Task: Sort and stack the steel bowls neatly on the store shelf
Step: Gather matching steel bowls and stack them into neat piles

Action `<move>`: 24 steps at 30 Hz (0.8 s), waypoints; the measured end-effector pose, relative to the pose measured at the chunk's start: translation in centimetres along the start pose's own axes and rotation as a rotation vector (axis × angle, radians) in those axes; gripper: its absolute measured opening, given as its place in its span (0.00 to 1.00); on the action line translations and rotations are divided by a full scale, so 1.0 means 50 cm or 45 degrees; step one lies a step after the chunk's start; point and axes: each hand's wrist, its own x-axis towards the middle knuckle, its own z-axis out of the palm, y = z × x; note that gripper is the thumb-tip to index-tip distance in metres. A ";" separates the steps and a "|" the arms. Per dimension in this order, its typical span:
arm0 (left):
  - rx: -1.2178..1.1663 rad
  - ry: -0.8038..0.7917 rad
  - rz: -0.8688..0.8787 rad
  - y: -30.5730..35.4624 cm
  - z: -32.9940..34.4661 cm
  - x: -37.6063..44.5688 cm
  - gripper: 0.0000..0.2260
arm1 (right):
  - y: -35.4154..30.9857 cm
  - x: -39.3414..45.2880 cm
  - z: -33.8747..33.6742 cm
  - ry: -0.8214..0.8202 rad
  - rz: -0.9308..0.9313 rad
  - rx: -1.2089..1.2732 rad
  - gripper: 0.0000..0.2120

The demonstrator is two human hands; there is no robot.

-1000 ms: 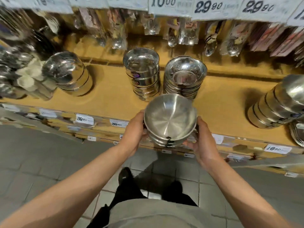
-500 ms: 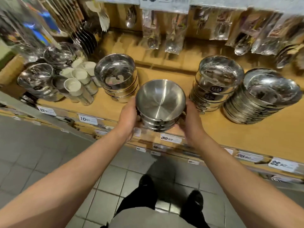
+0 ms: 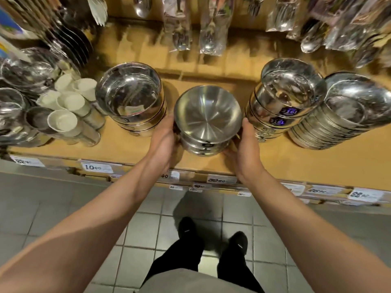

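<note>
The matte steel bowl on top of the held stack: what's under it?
Under the matte steel bowl, rims of nested steel bowls show, count unclear. Left hand and right hand grip the sides. Whether the stack's base touches the wooden shelf is hidden.

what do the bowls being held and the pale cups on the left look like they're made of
Stack of brushed steel bowls held between the left hand and right hand: looks like stainless steel, satin finish, with soft radial glare. Pale off-white cups: matte, no reflections, possibly plastic or ceramic; cannot tell which.
</note>
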 end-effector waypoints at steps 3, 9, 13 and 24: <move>0.025 -0.015 0.025 0.004 -0.007 -0.008 0.10 | 0.002 -0.002 -0.005 -0.002 0.019 -0.023 0.19; 0.325 0.137 0.000 -0.033 -0.067 -0.076 0.11 | -0.008 -0.060 -0.099 -0.024 0.121 -0.157 0.15; 0.415 0.189 0.055 -0.056 -0.052 -0.149 0.10 | -0.072 -0.124 -0.226 0.091 0.047 -0.112 0.14; 0.469 -0.140 0.185 -0.095 0.287 -0.319 0.07 | -0.239 -0.304 -0.614 0.305 -0.117 -0.013 0.12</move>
